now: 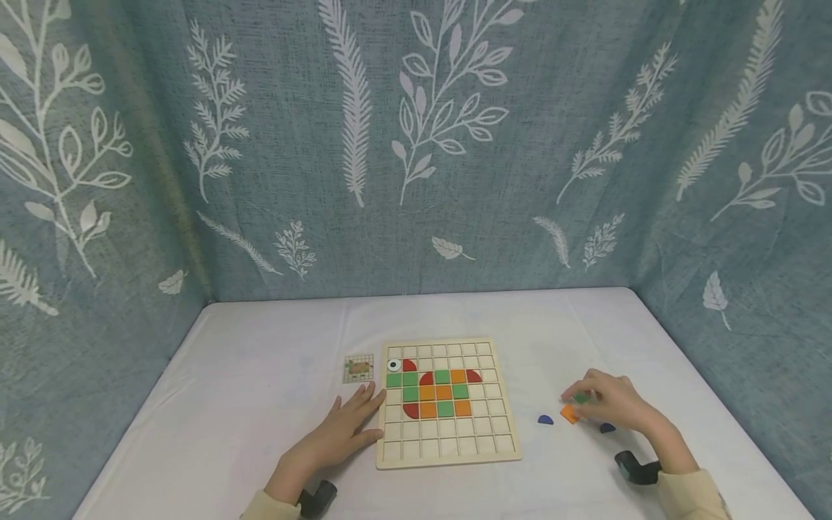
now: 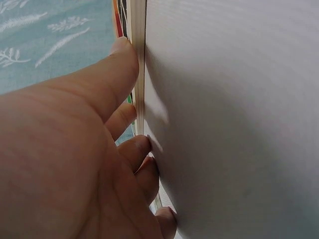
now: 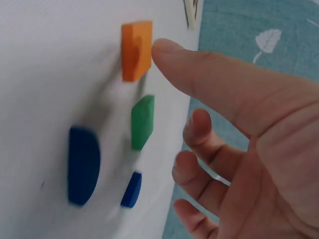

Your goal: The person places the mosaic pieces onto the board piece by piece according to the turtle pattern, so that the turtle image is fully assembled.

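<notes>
A wooden grid board (image 1: 448, 438) bears red, green and orange tiles and a round eye piece (image 1: 393, 365). At its left edge lies my left hand (image 1: 344, 427), thumb and a fingertip touching the rim; in the left wrist view the thumb (image 2: 112, 74) is against the board's side. My right hand (image 1: 614, 399) hovers over loose pieces, fingers loosely bent and nothing held. Its thumb (image 3: 199, 67) is right beside an orange square tile (image 3: 135, 51). A green tile (image 3: 143, 123) lies below the fingers, partly hidden in the head view. Two blue half-round pieces (image 3: 83, 166) lie nearby.
A small pattern card (image 1: 359, 368) lies left of the board, just beyond the left fingertips. White cloth (image 1: 273, 354) covers the table. A blue-grey leaf-print curtain (image 1: 403, 144) encloses the back and sides. Each wrist wears a dark camera mount (image 1: 637, 468).
</notes>
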Motion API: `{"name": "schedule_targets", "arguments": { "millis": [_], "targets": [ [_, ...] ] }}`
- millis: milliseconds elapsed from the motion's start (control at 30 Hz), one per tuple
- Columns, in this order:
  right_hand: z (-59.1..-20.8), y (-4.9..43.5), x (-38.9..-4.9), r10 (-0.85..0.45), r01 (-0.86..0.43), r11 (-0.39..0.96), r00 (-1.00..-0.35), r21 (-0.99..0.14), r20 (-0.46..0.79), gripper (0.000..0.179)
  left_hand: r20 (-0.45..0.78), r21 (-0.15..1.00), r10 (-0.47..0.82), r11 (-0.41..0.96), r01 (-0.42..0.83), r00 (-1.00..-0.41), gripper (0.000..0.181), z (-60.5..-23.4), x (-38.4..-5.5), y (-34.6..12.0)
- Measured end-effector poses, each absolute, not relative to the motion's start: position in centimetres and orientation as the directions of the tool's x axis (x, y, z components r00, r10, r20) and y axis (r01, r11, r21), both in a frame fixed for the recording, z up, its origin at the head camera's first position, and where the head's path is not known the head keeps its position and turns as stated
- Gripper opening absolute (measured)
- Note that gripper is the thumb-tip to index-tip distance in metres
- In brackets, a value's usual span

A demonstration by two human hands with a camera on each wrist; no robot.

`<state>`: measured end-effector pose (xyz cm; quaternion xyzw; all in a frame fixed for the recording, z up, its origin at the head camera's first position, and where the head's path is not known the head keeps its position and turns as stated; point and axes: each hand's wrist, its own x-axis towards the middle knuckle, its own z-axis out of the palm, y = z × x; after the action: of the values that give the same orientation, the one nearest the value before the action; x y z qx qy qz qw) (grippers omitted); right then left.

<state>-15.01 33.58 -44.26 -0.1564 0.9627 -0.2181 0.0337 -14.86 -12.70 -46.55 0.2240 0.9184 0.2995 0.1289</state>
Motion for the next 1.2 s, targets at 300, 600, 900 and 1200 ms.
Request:
{"name": "schedule_targets", "arguments": {
  "millis": [300, 600, 900, 1200],
  "targets": [
    [-44.8, 34.2, -14.5, -0.337, -0.296, 0.839, -0.941, -0.456, -0.009, 0.024, -0.115, 0.608, 0.483, 0.725, 0.323, -0.868, 0.067, -46.6, -14.8, -12.8],
    [-45.1, 34.1, -14.7, -0.316, -0.286, 0.856, -0.949, -0.431, 0.002, 0.024, -0.121, 0.6, 0.472, 0.735, 0.315, -0.873, 0.066, -46.8, -14.9, -12.7],
    [-45.5, 33.8, -14.9, -0.319, -0.312, 0.871, -0.947, -0.379, 0.046, 0.02, -0.127, 0.596, 0.477, 0.737, 0.318, -0.87, 0.066, -46.3, -14.9, -12.6],
    [-45.5, 32.5, -15.5, -0.33, -0.341, 0.871, -0.939, -0.353, 0.091, 0.021, -0.121, 0.605, 0.483, 0.729, 0.322, -0.867, 0.066, -46.2, -14.7, -12.7]
  ]
}}
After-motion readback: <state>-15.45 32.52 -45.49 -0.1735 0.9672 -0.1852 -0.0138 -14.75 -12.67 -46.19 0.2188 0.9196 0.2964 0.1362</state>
